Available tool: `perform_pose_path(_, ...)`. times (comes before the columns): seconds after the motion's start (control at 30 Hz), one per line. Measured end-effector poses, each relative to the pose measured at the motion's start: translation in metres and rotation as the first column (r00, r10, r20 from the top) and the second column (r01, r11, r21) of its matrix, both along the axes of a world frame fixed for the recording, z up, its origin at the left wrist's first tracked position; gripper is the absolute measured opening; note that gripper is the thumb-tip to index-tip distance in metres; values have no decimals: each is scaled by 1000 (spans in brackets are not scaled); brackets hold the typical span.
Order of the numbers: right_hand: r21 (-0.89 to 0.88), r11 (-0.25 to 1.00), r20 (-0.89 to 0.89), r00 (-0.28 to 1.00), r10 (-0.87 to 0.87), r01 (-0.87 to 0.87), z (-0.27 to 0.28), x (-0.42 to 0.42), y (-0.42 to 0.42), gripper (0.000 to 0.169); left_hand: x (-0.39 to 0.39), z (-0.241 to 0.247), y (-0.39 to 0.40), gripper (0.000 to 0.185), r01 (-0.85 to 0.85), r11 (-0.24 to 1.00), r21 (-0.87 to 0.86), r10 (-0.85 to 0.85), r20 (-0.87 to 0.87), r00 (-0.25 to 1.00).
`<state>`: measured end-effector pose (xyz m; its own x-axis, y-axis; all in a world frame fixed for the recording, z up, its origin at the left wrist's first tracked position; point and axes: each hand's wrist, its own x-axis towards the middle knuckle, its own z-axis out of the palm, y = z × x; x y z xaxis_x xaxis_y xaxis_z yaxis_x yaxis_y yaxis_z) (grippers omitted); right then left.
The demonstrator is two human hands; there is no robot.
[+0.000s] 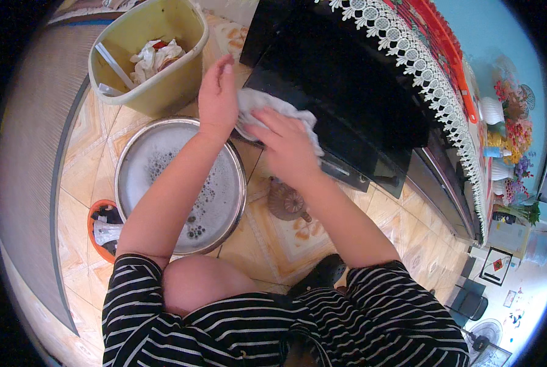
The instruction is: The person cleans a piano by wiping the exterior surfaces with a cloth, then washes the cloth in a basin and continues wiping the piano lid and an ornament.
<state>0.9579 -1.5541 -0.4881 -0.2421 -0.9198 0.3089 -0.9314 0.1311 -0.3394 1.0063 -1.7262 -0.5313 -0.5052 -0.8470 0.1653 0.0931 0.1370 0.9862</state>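
Observation:
My right hand (285, 142) lies spread on a whitish cloth (278, 103), pressing it against the dark glossy front of a low cabinet (337, 78). Beside the cloth's left edge, my left hand (219, 98) is raised with its fingers together and extended; whether it touches the cloth cannot be told. Beneath my left forearm stands a round metal basin (138, 183) of sudsy water on the tiled floor. A brownish glass teapot or jar (285, 202) stands on the tiles below my right wrist.
A yellow-green waste bin (177, 91) with crumpled tissues stands beyond the basin. An orange bowl (92, 225) with dark contents sits left of it. A mesh screen (30, 151) curves along the left. Lace-edged cloth (420, 69) hangs over the cabinet top, where vases (491, 110) hold flowers.

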Motion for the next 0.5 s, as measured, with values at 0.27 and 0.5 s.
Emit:
perform_pose_path(0.27, 114, 828, 78, 826, -558, 549, 21, -88, 168, 46, -2, 15, 30, 45, 350, 634, -690, 63, 497, 866)
perform_pose_path(0.5, 43, 934, -63, 934, -353, 355, 1, -60, 19, 43, -12, 8, 43, 49, 479, 484, -733, 240, 637, 733)
